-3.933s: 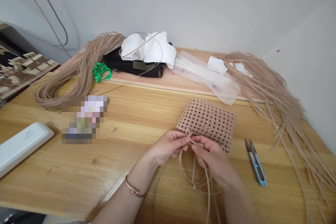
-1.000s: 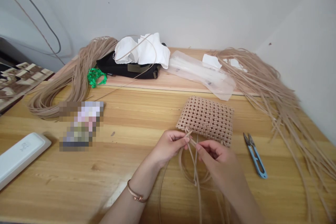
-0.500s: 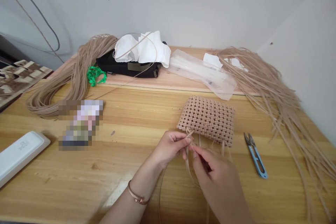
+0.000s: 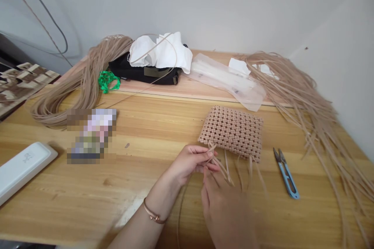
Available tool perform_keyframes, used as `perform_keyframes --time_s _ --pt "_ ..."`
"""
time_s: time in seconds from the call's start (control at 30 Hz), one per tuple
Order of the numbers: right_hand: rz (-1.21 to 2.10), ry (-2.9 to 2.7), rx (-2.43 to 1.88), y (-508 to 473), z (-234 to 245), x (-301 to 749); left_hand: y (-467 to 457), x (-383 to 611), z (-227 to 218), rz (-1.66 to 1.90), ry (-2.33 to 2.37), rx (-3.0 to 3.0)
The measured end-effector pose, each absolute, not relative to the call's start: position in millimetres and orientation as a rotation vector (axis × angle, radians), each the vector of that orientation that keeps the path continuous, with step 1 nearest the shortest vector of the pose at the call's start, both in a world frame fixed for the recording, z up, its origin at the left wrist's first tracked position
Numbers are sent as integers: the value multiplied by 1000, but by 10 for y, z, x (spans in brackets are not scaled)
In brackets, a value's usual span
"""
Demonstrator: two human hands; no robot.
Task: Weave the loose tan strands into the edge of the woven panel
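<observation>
A small woven panel [image 4: 232, 130] of tan cord lies on the wooden table [image 4: 146, 132], with loose cord ends [image 4: 239, 167] hanging from its near edge. My left hand [image 4: 189, 161], a thin bracelet on its wrist, pinches a cord at the panel's near left corner. My right hand [image 4: 226, 210] is low in the frame, just below the left hand's fingertips, smeared by motion. Its back faces me, so its fingers and anything in them are hidden. Thin cords run down from the panel past both hands.
Blue thread snips [image 4: 286, 173] lie right of the panel. Long cord bundles spread at the right [image 4: 318, 124] and back left [image 4: 84, 78]. A black bag [image 4: 143, 73] under white cloth, a clear plastic bag [image 4: 228, 79], green ribbon [image 4: 107, 80], a white case [image 4: 23, 165].
My right hand has drawn back toward me, down from the panel's edge, and blurred. The loose cord ends now fan out below the panel. My left hand keeps its pinch at the corner.
</observation>
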State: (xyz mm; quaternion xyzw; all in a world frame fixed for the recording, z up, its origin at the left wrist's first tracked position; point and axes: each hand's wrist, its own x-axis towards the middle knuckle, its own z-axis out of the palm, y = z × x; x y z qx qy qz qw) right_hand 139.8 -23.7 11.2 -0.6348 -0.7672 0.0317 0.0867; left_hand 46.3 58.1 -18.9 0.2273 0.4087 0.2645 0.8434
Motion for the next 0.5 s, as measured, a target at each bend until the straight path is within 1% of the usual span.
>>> perform_keyframes --time_s 0.3,0.5 --pt "205 -2392 -2001 -254 51 1165 572 484 -155 551 897 455" --pt "344 -2591 -1926 -343 -10 1074 578 487 -185 585 854 517"
